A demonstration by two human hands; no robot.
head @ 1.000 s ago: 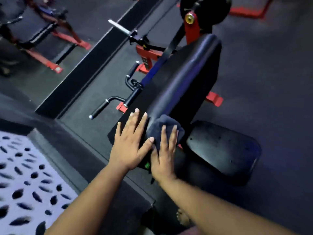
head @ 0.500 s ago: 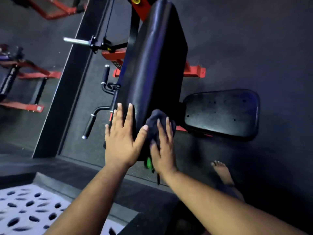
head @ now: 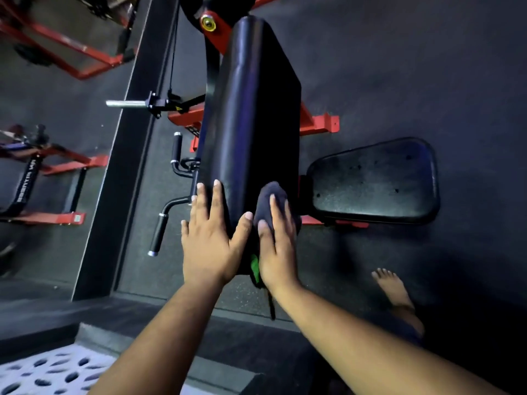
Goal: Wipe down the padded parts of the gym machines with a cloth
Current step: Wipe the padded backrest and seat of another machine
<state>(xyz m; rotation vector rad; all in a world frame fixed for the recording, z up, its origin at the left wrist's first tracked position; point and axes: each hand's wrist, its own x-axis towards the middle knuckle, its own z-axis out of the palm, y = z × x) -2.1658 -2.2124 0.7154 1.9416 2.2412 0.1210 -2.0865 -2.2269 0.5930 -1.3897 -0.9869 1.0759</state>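
Dark rubber floor (head: 399, 67) with a fine speckled grain fills most of the view, and a wide black strip (head: 125, 166) crosses it from 12 o'clock down to 8 o'clock. At the centre stands the long back pad (head: 253, 115) of a gym machine. It is black, smooth and a little shiny, with rounded edges, and its long axis runs from 12 o'clock to 6 o'clock, the far end pointing away from the person. At 3 o'clock from it lies the seat pad (head: 376, 181), a rounded trapezoid of black vinyl with a dull, dusty surface and some small marks. Red steel frame (head: 322, 124) parts show under the pads. At 9 o'clock two black handles (head: 158, 233) with foam grips and chrome rings stand out from bent tubes.

The left hand (head: 209, 238) lies flat on the near end of the back pad, on its left edge, fingers straight and spread, holding nothing. The right hand (head: 275, 246) presses a dark, soft, crumpled cloth (head: 271, 195) against the right side of the same end; its fingers are nearly straight over the cloth, and the thumbs of both hands almost touch. A small green tag (head: 254, 266) shows between the hands. At 4 o'clock a bare foot (head: 392, 289) stands on the floor.
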